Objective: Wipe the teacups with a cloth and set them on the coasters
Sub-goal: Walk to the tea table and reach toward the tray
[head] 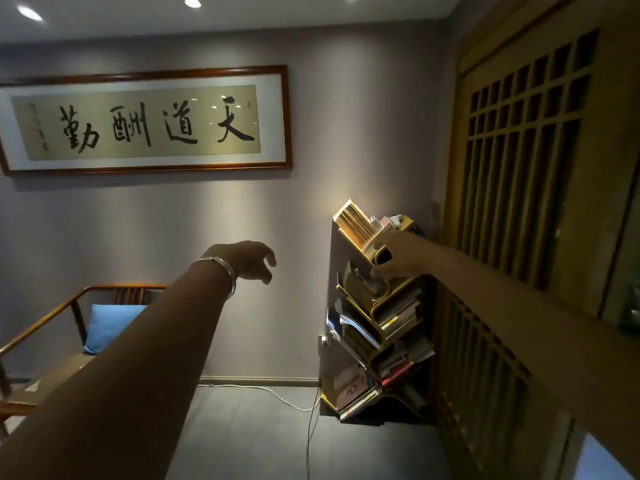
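The right hand [394, 258] reaches to the tree-shaped bookshelf [375, 317], its fingers curled against the shelf's second tier from the top, just under the slanted stack of gold-edged books [353, 221]. Whether those fingers pinch anything there cannot be told; the fingertips are lost in shadow against the shelf's edge. The right forearm runs back from the bookshelf toward the lower right corner, crossing in front of the wooden lattice screen [519, 150].

The left hand [251, 259] hangs in the air well to the left of the bookshelf, fingers loosely curled and drooping, holding nothing. A silver bracelet [221, 271] circles its wrist, and the forearm stretches down to the lower left corner.

No teacup, cloth or coaster shows in the view, so their place cannot be told.

Up and to the left of the bookshelf, a framed calligraphy scroll [142, 121] hangs on the grey wall. Far left of the bookshelf, low down, stands a wooden armchair [79, 308] with a blue cushion [110, 325]. A white cable [270, 394] trails along the floor to the bookshelf's foot, beside a darker cord running down toward the bottom edge.
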